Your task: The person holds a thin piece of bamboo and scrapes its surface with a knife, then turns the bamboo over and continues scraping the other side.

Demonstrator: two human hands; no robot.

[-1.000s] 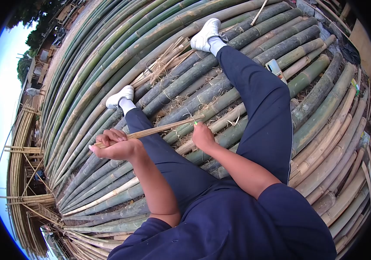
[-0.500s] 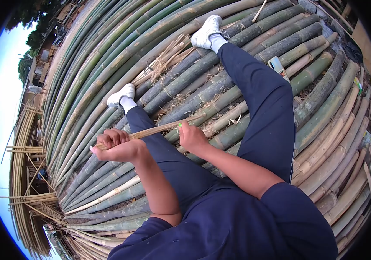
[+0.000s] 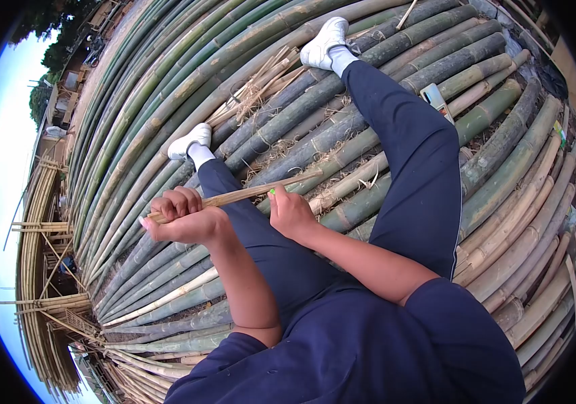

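Part of pale strip [image 3: 247, 193] hidden inside left hand [image 3: 179, 217]. Right hand [image 3: 293, 214]: fingers mostly hidden; green speck [image 3: 272, 191] too small to identify. Shirt [image 3: 355, 343] cut off below.

Place: we are in an outdoor bamboo yard.
Underfoot: we see bamboo poles [image 3: 487, 113] laid side by side.
Rack [image 3: 52, 227]: more long poles [image 3: 30, 269] lie stacked.
Far edge: open sky [image 3: 5, 161] beside trees [image 3: 40, 101].

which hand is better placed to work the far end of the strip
Probably the right hand: its fingertips are beside the strip, nearer the far end, while the left hand is closed around the opposite end and seems better placed to hold it steady.
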